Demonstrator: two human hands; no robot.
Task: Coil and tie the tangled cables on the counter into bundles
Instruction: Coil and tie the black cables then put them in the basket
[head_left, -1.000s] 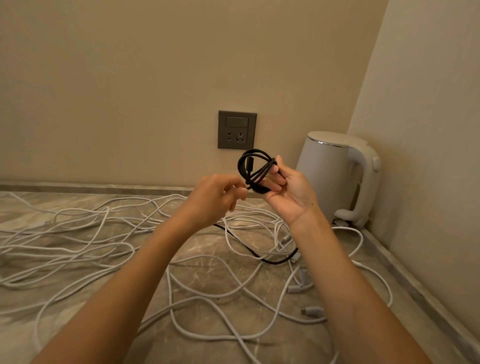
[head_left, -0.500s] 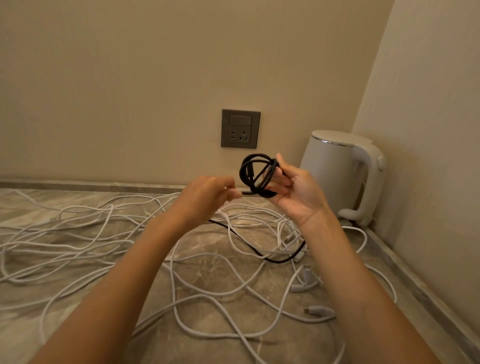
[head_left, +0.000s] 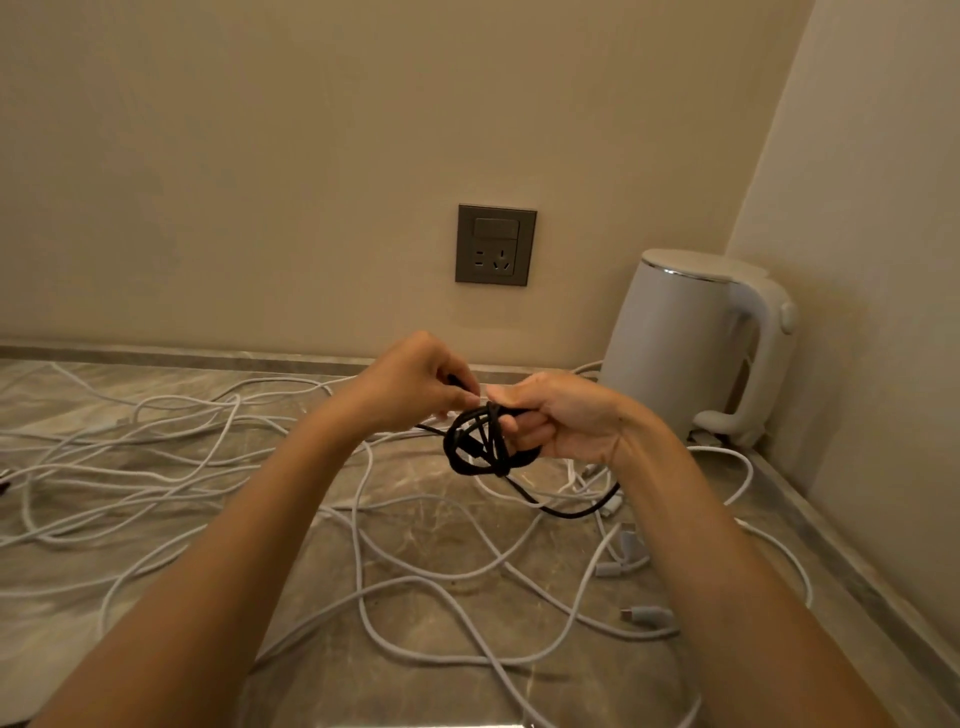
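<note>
The coiled cable (head_left: 485, 444) is black, the loose cables (head_left: 218, 447) strewn over the counter (head_left: 431, 525) are white, the counter is brown-grey veined marble, the kettle (head_left: 691, 343) white, the wall socket (head_left: 495, 245) dark grey, and the walls (head_left: 311, 130) plain beige.

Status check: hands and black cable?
Right hand grips black cable coil. Left hand pinches a strand of it. Loose tail trails onto counter among tangled white cables.

Marble counter (head_left: 447, 535): white cables (head_left: 171, 431), kettle (head_left: 675, 353).
</note>
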